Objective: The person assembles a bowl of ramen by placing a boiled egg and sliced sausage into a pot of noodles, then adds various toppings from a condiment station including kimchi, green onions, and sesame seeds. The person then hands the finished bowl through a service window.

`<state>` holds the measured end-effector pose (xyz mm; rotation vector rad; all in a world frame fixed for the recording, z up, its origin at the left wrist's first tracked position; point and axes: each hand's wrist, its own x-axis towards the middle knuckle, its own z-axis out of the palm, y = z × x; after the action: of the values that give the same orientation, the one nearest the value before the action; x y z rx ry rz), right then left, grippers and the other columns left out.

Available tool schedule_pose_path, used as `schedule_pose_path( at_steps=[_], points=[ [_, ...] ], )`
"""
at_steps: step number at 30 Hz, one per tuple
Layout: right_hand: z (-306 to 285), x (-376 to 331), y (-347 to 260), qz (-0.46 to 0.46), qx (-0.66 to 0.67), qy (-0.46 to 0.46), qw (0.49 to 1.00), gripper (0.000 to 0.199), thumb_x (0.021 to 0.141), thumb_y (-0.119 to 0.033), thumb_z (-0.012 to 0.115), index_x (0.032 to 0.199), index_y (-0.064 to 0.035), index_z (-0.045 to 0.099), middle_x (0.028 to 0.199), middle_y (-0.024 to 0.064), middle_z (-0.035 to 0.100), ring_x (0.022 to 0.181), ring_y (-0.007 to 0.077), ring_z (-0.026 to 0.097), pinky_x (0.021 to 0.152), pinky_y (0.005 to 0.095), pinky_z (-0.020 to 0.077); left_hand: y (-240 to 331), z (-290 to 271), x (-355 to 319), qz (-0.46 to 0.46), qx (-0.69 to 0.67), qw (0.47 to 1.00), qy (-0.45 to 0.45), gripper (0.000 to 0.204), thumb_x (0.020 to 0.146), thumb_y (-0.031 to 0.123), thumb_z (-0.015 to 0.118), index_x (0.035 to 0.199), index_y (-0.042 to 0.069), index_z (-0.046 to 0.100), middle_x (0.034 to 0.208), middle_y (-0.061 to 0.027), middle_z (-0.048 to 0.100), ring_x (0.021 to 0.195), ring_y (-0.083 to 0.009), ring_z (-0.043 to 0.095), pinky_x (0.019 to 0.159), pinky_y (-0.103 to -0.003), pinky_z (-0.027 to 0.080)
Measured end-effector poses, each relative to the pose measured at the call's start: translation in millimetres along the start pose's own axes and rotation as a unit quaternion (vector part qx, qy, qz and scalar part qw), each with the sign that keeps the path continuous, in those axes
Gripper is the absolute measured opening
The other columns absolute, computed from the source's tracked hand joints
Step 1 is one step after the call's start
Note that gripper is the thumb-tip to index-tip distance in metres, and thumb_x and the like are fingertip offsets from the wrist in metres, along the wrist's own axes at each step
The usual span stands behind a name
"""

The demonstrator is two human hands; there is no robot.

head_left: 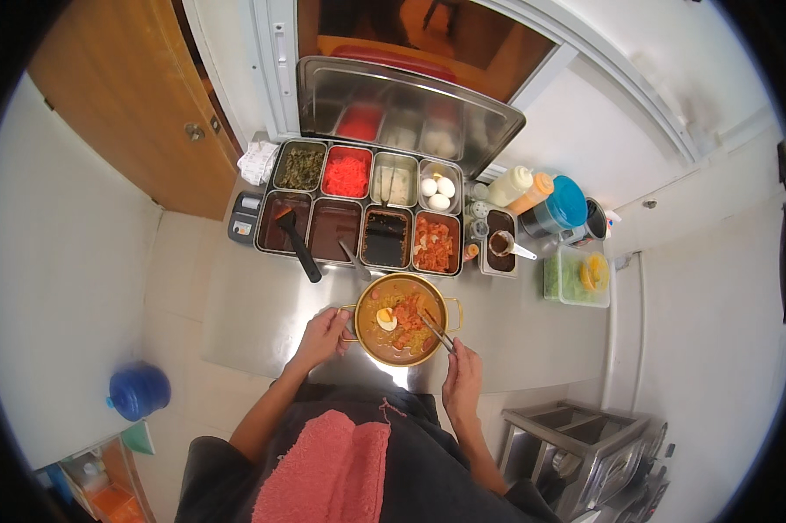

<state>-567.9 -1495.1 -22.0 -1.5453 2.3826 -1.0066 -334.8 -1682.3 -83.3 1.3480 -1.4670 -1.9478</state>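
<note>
"So, where is the golden pot (359, 336)?"

"It stands on the steel table (532, 344), between the two hands. Inside are noodles (380, 342) in an orange broth, half an egg (385, 320) and a red topping (408, 309)."

"And how is the grip of the right hand (464, 370)?"

"Narrow: its fingers pinch a slim metal utensil (440, 334), of which the lower end reaches to the topping."

"What about the left hand (326, 335)?"

"It is at the left handle of the pot, with fingers touching. How firmly they close on it, I cannot tell."

"What is behind the pot?"

"Two rows of steel containers (411, 237). A brush (301, 251) with black handle rests in the front row, at the left end, and white eggs (438, 201) lie in the back row, at the right end."
</note>
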Motion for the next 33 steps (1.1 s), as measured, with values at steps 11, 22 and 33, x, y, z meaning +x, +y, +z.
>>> schedule_pose_path(
  at_steps=[11, 22, 33],
  points=[
    [3.9, 83.0, 2.4, -0.039, -0.042, 0.087, 0.995, 0.043, 0.100, -0.002, 0.057, 0.142, 0.0022, 0.052, 0.121, 0.0229, 0.060, 0.109, 0.0385, 0.058, 0.095, 0.0438, 0.0468, -5.0, 0.1, -5.3, 0.017, -0.026, 0.999, 0.008, 0.036, 0.109, 0.033, 0.051, 0.118, 0.000, 0.064, 0.076, -0.0036, 0.064, 0.060, -0.0106, 0.062, 0.054, -0.025, 0.051],
    [19.5, 105.5, 42.7, -0.035, -0.067, -0.058, 0.995, 0.052, 0.094, 0.004, 0.059, 0.145, -0.0001, 0.051, 0.126, 0.0228, 0.060, 0.111, 0.0392, 0.058, 0.098, 0.0427, 0.0476, -14.2, 7.6, -18.4, 0.013, -0.063, 0.995, 0.081, 0.037, 0.109, 0.032, 0.050, 0.119, -0.001, 0.064, 0.074, -0.0075, 0.066, 0.057, -0.0107, 0.062, 0.050, -0.025, 0.052],
    [5.4, 113.5, 58.8, -0.078, 0.026, -0.010, 0.997, 0.052, 0.094, 0.003, 0.057, 0.145, 0.0003, 0.051, 0.127, 0.0236, 0.059, 0.114, 0.0393, 0.057, 0.100, 0.0451, 0.0483, -20.6, 27.7, -26.5, 0.017, -0.050, 0.983, 0.175, 0.043, 0.110, 0.040, 0.046, 0.110, 0.000, 0.064, 0.071, -0.0080, 0.066, 0.054, -0.0120, 0.061, 0.050, -0.025, 0.052]
  ],
)
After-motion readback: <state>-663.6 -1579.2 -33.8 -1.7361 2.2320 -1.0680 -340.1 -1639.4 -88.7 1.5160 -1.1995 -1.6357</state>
